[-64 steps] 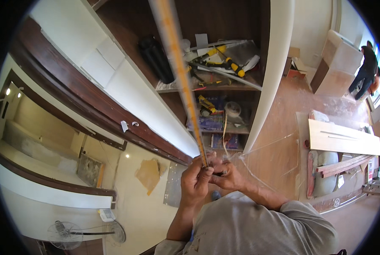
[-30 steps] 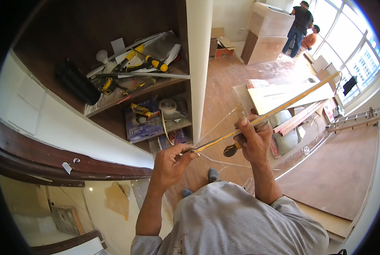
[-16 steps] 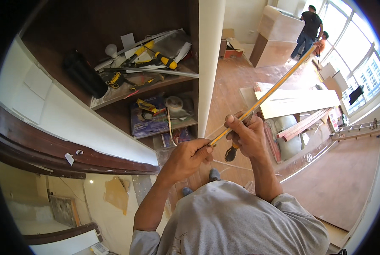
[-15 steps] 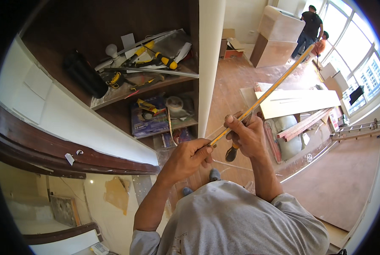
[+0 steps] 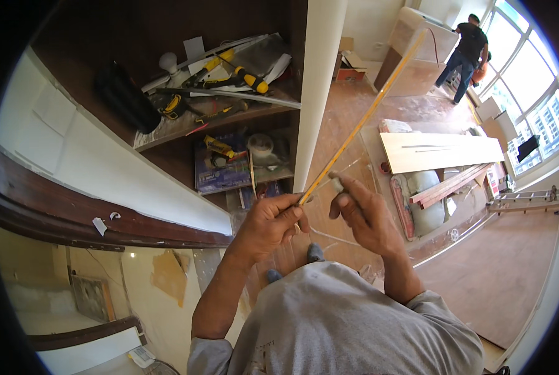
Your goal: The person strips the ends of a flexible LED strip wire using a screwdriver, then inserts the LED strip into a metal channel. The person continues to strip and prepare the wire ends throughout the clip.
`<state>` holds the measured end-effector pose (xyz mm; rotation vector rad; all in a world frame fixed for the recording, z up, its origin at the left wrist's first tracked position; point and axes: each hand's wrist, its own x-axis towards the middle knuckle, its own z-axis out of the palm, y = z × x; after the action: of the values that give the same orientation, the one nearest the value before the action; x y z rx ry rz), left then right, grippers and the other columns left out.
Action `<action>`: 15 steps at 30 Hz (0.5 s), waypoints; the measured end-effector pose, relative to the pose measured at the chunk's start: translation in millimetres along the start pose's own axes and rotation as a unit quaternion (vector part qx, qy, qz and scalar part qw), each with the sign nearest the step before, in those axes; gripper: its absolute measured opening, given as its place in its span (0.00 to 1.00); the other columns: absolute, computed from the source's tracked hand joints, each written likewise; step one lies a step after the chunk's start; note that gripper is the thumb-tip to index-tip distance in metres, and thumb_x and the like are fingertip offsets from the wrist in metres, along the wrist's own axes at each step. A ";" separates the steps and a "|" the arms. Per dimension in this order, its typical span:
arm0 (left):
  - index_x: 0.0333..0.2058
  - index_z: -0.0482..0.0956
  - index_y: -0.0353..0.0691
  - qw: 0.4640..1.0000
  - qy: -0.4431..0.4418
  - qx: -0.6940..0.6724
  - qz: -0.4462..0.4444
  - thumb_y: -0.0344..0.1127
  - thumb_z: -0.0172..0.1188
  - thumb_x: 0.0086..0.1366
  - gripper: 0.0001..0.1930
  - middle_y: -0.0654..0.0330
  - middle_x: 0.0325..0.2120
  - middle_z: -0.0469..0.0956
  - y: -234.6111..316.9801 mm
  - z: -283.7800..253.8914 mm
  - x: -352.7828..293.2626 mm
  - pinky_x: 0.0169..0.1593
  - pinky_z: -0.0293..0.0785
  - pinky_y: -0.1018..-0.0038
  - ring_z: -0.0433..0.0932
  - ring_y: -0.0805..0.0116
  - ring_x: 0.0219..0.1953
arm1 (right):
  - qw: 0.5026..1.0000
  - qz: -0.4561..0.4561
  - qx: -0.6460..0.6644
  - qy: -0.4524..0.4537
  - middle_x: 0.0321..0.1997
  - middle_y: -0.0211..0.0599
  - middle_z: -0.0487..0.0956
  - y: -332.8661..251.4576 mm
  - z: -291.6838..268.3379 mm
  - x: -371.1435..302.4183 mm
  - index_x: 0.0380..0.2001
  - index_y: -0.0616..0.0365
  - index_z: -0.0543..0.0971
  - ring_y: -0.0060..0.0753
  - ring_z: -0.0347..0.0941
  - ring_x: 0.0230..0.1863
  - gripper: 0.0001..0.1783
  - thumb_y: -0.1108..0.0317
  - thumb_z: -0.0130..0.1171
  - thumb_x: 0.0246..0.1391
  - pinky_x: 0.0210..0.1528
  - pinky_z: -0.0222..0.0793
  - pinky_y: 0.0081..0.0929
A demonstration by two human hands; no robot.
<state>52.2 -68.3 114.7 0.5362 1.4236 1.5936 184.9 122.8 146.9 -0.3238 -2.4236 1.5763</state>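
Note:
My left hand (image 5: pixel 270 226) pinches the lower end of a long, thin yellow-orange strip (image 5: pixel 367 119) between thumb and fingers. The strip slants up and away to the right, and a thin dark-red curl (image 5: pixel 434 42) shows at its far end. My right hand (image 5: pixel 368 215) is beside the strip's lower part, apart from it, with fingers curled. Something small and whitish (image 5: pixel 337 185) shows at its fingertips, too blurred to name. No tool handle shows in this hand now.
At left, a dark shelf (image 5: pixel 220 119) bears a yellow-black screwdriver (image 5: pixel 252 80), a tape measure (image 5: pixel 174 107), a bulb (image 5: pixel 168 61) and a black cylinder (image 5: pixel 126 100). Right lie a board (image 5: pixel 442 151), timber strips (image 5: pixel 448 186) and a ladder (image 5: pixel 526 201). Two people are by the windows.
My right hand has come off the strip, and the black-and-yellow handle below it no longer shows. The strip now points more steeply upward. The person in black has shifted near the windows.

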 end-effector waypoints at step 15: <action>0.54 0.80 0.33 0.996 0.044 0.072 0.006 0.33 0.57 0.73 0.16 0.64 0.26 0.82 1.7 -5.5 -4.2 0.24 0.66 0.85 0.67 0.85 0.20 | 0.929 -0.081 -0.354 -0.069 0.34 0.51 0.79 -30.0 21.4 -0.3 0.43 0.61 0.71 0.60 0.80 0.36 0.17 0.74 0.60 0.48 0.36 0.75 0.50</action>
<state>49.3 -74.7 116.0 0.5656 1.6143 1.5482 176.8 92.3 165.9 -0.1185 -2.9648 0.6225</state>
